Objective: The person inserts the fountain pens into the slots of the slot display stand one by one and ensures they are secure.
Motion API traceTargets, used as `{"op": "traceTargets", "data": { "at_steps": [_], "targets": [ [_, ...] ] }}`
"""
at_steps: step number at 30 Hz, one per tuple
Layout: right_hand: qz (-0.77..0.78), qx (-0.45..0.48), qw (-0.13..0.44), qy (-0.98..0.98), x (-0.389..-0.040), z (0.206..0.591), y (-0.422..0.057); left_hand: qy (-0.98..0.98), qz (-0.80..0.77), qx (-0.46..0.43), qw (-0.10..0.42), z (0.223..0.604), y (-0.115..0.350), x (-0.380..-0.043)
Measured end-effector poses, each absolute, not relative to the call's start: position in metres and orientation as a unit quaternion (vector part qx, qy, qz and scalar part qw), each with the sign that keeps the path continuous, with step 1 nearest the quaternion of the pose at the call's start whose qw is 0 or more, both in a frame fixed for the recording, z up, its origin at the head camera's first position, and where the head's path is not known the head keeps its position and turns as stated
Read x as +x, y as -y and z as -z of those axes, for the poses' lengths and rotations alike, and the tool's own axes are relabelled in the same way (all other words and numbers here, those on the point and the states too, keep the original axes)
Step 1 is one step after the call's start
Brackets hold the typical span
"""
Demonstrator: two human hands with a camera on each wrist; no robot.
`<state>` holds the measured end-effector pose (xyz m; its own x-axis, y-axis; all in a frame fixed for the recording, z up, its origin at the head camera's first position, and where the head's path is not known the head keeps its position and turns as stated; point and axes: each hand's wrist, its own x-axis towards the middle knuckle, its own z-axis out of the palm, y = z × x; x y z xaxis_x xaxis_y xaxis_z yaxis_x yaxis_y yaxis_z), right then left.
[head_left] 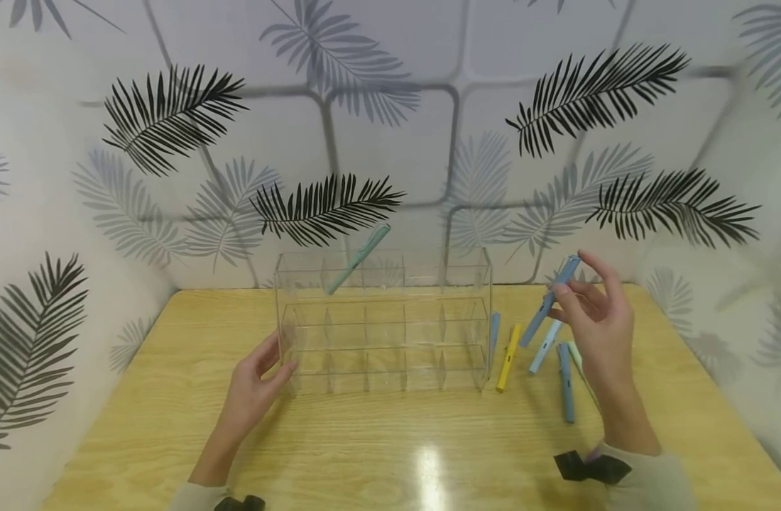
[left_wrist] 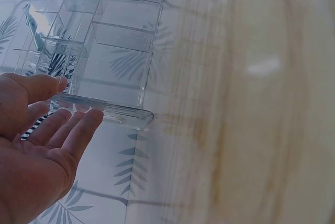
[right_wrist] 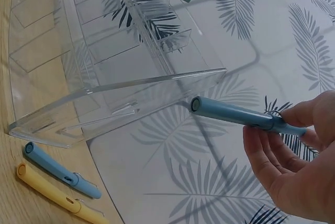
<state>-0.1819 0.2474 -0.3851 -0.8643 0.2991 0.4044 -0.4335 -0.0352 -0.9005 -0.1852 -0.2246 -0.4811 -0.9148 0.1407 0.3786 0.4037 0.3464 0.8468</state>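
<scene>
A clear acrylic organizer with divided tiers stands on the table. My left hand grips its left side wall; in the left wrist view the thumb and fingers lie at the two faces of that wall. A teal-green pen leans in the top back row, towards the left. To the right of the organizer, my right hand pinches a blue pen by its clip end, held slanting above the table. In the right wrist view the pen's free end points at the organizer's side wall.
On the wooden table, right of the organizer, lie a yellow pen, a light blue pen, a darker blue pen and a pale green pen. Another blue pen lies close beside the organizer. A leaf-patterned curtain surrounds the table.
</scene>
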Motion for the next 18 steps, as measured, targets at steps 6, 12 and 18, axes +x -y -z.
{"op": "traceTargets", "data": {
  "at_steps": [6,12,18],
  "targets": [
    [-0.727,0.084,0.259,0.63,-0.182,0.381,-0.239,0.812,0.546,-0.167,0.12,0.481,0.225,-0.184],
    [-0.731,0.115,0.267,0.617,-0.186,0.371,-0.229,0.815,0.546,-0.157,0.114,0.481,0.224,-0.184],
    [-0.719,0.134,0.267,0.628,-0.199,0.357,-0.215,0.812,0.547,-0.164,0.12,0.481,0.225,-0.184]
  ]
}}
